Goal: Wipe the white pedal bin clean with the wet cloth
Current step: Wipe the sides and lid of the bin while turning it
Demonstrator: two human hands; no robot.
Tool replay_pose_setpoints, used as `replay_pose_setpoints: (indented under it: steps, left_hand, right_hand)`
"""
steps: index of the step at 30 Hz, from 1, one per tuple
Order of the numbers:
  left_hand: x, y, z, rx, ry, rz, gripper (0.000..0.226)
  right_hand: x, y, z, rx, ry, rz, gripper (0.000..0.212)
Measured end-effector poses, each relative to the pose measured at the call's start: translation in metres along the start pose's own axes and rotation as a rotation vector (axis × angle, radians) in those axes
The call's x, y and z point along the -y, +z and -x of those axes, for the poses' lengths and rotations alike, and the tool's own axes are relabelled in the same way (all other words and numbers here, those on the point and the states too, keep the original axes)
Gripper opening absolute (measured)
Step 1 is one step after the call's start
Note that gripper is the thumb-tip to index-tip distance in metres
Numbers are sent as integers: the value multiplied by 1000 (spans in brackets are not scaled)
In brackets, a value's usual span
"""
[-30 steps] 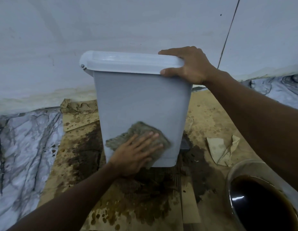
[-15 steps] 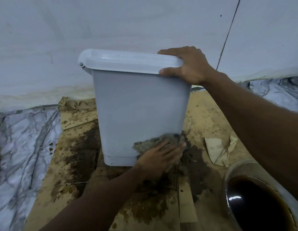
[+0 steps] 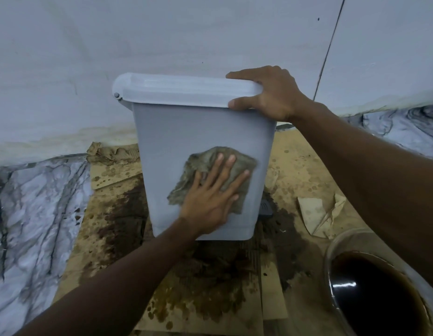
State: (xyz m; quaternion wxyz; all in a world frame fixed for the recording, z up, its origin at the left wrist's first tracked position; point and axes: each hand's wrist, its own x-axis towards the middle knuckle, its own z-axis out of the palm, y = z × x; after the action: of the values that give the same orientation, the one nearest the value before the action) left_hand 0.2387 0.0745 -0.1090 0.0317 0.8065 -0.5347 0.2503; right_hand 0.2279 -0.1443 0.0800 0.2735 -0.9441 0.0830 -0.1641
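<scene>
Mid-wipe: left hand (image 3: 208, 202) flat, fingers spread, pressing wet cloth (image 3: 210, 175) on pedal bin (image 3: 176, 146) side; right hand (image 3: 271, 95) gripping lid (image 3: 181, 92). Next: probably uncleaned panel above left hand.

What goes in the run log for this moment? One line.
left hand flat, pressing grey-brown wet cloth on white plastic pedal bin side | right hand grips closed lid | wiping underway

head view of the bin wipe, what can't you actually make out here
- Pedal bin: back, far sides and inside are hidden by its own front wall and shut lid.
- Pedal: only a dark corner shows past the bin's lower right edge.
- Bin wall under the cloth: covered by it and the left hand, so cleanliness there is unknown.
- Bowl of dark liquid: cut off by the bottom right frame edge and the right arm.
</scene>
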Motion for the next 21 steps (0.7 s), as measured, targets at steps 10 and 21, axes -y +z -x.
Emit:
replay_pose_setpoints:
  steps: [10,21]
  left_hand:
    - [5,42,86,253,286,114,87]
    - [-18,19,4,-419,-1147,251,67]
  right_hand:
    - [0,0,-1,-10,-19,-39,80]
    - [4,2,-3,-24,-23,-9,84]
